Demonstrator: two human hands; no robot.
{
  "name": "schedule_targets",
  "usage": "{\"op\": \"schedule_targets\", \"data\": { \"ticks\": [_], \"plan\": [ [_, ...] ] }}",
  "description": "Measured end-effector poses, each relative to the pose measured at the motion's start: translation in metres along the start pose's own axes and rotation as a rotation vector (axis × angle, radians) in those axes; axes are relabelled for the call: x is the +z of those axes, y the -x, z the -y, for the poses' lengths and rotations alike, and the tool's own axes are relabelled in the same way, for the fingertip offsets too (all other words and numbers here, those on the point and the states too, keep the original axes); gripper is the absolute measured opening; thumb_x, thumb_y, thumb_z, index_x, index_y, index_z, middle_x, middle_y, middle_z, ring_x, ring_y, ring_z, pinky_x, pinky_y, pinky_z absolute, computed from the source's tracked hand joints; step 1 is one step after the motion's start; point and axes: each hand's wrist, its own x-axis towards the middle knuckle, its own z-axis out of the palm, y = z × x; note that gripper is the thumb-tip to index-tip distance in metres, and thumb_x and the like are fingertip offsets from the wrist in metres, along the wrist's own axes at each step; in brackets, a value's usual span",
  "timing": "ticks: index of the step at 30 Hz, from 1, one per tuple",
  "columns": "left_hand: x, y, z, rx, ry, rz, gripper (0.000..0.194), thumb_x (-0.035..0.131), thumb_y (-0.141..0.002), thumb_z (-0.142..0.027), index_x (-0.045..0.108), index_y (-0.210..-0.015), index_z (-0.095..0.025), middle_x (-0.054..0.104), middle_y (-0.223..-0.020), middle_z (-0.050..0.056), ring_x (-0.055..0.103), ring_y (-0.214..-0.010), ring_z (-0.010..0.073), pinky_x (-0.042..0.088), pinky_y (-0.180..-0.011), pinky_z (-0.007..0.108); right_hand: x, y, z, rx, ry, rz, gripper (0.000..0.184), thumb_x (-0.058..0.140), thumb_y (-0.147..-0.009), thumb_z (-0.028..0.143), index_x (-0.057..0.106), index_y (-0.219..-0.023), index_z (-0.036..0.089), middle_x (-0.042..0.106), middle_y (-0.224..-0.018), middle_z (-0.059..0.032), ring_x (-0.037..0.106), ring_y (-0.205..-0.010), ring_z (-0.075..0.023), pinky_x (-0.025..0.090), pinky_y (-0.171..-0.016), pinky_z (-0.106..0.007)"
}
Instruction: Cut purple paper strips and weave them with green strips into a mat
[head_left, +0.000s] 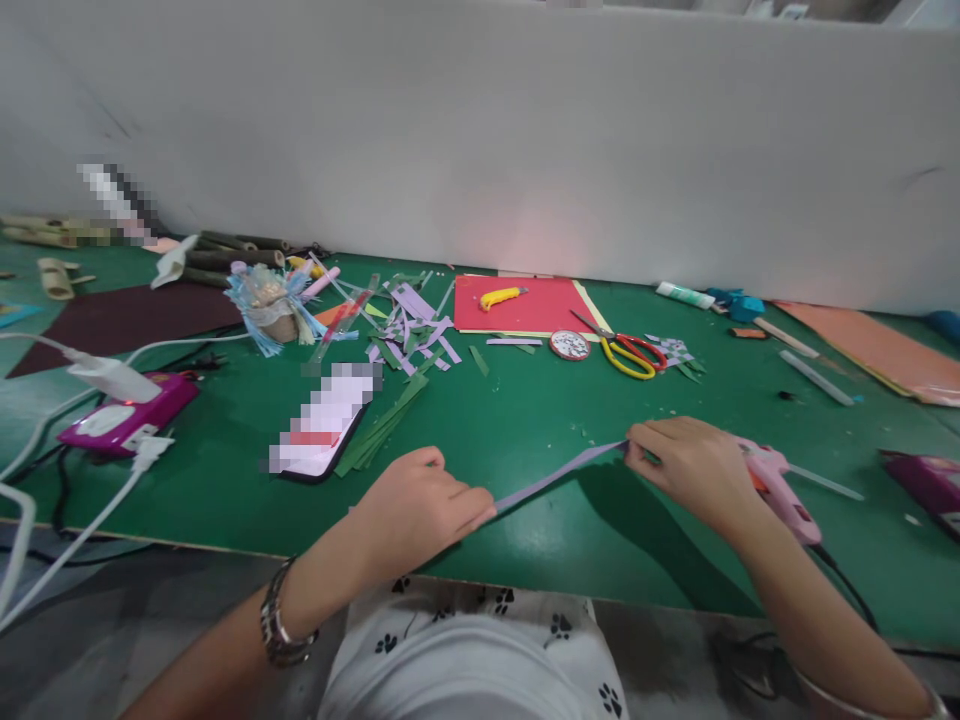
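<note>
A thin purple paper strip (555, 477) stretches between my two hands above the green table. My left hand (424, 505) pinches its near left end, and my right hand (686, 465) pinches its far right end. Beside my right hand lies a pink glue gun (784, 490) with a clear glue stick in its back. Several green paper strips (382, 425) lie in a bundle beyond my left hand, next to a phone (326, 425). Farther back is a loose heap of purple and green strips (412, 325).
Scissors (630, 352) and a round container (570, 345) lie ahead. A yellow cutter (502, 298) rests on red paper (525, 315). At left are a purple power strip (131, 415) with white cables and bamboo pieces (232, 260). A glue tube (684, 294) lies near the wall.
</note>
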Motion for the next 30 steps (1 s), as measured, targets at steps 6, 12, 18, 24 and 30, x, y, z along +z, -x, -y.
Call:
{"op": "schedule_targets", "data": {
  "ticks": [6,12,18,24,30],
  "plan": [
    [-0.010,0.004,0.028,-0.310,0.467,0.237,0.038,0.032,-0.089,-0.033,0.053,-0.063,-0.016,0.053,-0.057,-0.004,0.045,-0.051,0.0071,0.032,-0.051,0.018,-0.015,-0.012,0.005,0.299,-0.586,0.124,0.021,0.037,-0.071,0.017,0.047,-0.052,0.018,0.052,-0.046,0.0023,0.045,-0.043,-0.0084,0.031,-0.045,-0.019],
    [-0.018,0.001,0.028,-0.498,0.618,0.319,0.026,0.041,-0.084,-0.037,0.055,-0.093,-0.018,0.057,-0.072,-0.003,0.052,-0.059,0.0091,0.037,-0.052,0.017,-0.026,-0.026,0.020,0.522,-1.057,0.304,0.018,0.039,-0.070,0.024,0.044,-0.053,0.019,0.047,-0.041,0.0042,0.044,-0.037,-0.0077,0.032,-0.038,-0.018],
    [-0.015,-0.024,-0.006,-0.378,0.431,0.221,0.062,0.060,-0.072,-0.040,0.035,-0.126,-0.021,0.058,-0.108,0.004,0.057,-0.082,0.0156,0.043,-0.065,0.023,-0.032,-0.037,0.043,0.556,-1.266,0.510,0.016,0.039,-0.071,0.025,0.045,-0.057,0.018,0.046,-0.040,0.0058,0.044,-0.035,-0.0068,0.033,-0.037,-0.017],
    [-0.010,-0.036,-0.015,-0.383,0.671,0.128,0.027,0.040,-0.086,-0.032,0.058,-0.074,-0.016,0.060,-0.064,-0.004,0.051,-0.056,0.0084,0.036,-0.052,0.018,-0.040,-0.039,0.049,0.405,-1.167,0.410,0.017,0.041,-0.073,0.017,0.049,-0.058,0.016,0.047,-0.046,0.0058,0.045,-0.043,-0.0053,0.034,-0.044,-0.016],
    [-0.008,-0.041,-0.011,-0.433,0.723,0.111,0.033,0.042,-0.085,-0.026,0.051,-0.056,-0.014,0.050,-0.049,-0.007,0.043,-0.046,0.0046,0.030,-0.047,0.016,-0.040,-0.038,0.047,0.427,-1.175,0.393,0.018,0.044,-0.077,0.020,0.052,-0.062,0.016,0.050,-0.053,0.0043,0.045,-0.046,-0.0059,0.035,-0.045,-0.017]
  ]
}}
